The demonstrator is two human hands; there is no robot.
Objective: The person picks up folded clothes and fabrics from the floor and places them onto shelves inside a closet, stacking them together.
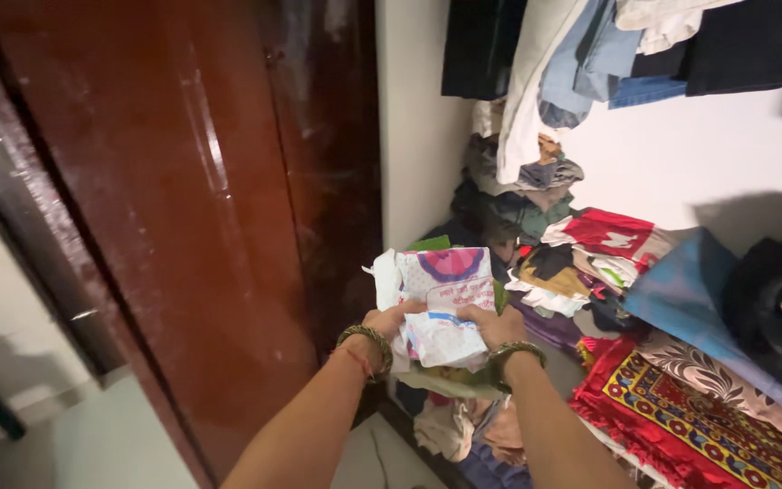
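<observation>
A small white printed cloth (pixel 445 290) with pink, purple and blue patterns is bunched between both my hands at the middle of the head view. My left hand (pixel 389 323) grips its left side and my right hand (pixel 497 326) grips its right side. Both wrists wear green bangles. A green cloth edge (pixel 431 243) shows behind the white cloth. Under my hands hangs more pale fabric (pixel 445 426).
A glossy dark red wooden door (pixel 183 208) stands open to the left. A heap of mixed clothes (pixel 536 217) fills the corner. Hanging garments (pixel 608 54) line the white wall. A red patterned mat (pixel 681 407) and blue cloth (pixel 690 299) lie at the right.
</observation>
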